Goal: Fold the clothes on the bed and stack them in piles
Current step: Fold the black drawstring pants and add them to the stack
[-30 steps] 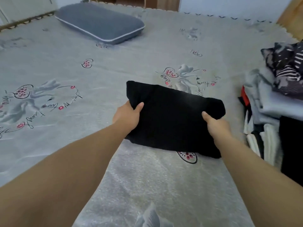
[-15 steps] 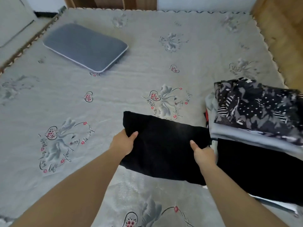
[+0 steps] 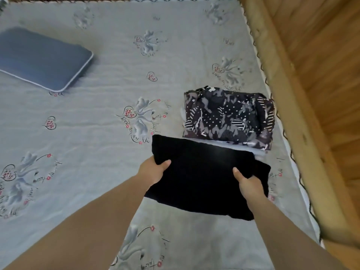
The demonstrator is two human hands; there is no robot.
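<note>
Both hands, left hand [image 3: 154, 170] and right hand [image 3: 250, 185], grasp the folded black knit garment [image 3: 202, 178] beside the patterned dark folded pile [image 3: 229, 117] on the grey bed [image 3: 87, 117]; stacking it seemingly remains.

Soft, even daylight; wide-angle view, slightly soft.

Light falls diffusely over the grey bedspread [image 3: 87, 117], leaving only faint shadows under the folded black garment [image 3: 204, 178] and beside the blue pillow [image 3: 41, 57]. The black fabric shows almost no detail. No glare. Straight lines bow near the edges, the wooden bed frame [image 3: 276, 78] curving. The whole frame looks slightly blurred, with compression smear.
</note>
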